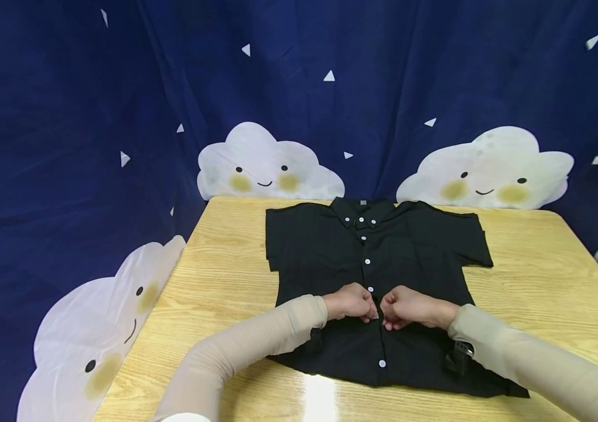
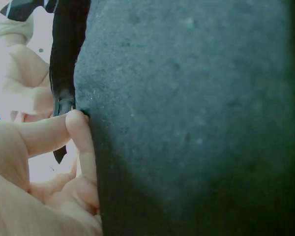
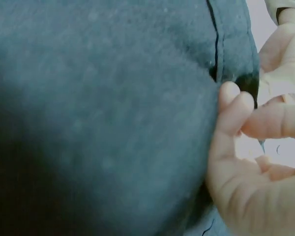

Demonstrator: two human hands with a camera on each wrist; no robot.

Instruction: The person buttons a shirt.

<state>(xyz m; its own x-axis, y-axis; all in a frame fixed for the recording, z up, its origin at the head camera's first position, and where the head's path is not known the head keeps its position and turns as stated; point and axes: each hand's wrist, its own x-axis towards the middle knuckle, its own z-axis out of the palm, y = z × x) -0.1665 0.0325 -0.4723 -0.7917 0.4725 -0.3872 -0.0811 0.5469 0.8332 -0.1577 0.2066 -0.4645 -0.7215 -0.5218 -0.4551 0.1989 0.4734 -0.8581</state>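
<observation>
A black short-sleeved shirt (image 1: 325, 246) lies face up and spread flat, collar at the far side, white buttons down its front. My left hand (image 1: 354, 302) pinches the front edge low on the shirt, with a bit of white, apparently a button, at the fingertips. Just to its right, my right hand (image 1: 414, 308) pinches the facing front edge between thumb and fingers. In the left wrist view, thumb and forefinger of the left hand (image 2: 54, 152) meet at the dark cloth (image 2: 187, 98). The right wrist view shows the right hand (image 3: 250, 167) at the seam; its exact hold is partly hidden.
The shirt lies on a light wooden table (image 1: 230, 246). Behind and to the left hangs a dark blue curtain (image 1: 299, 70) with white clouds and triangles. A lower white button (image 1: 382, 363) sits below the hands, near the hem.
</observation>
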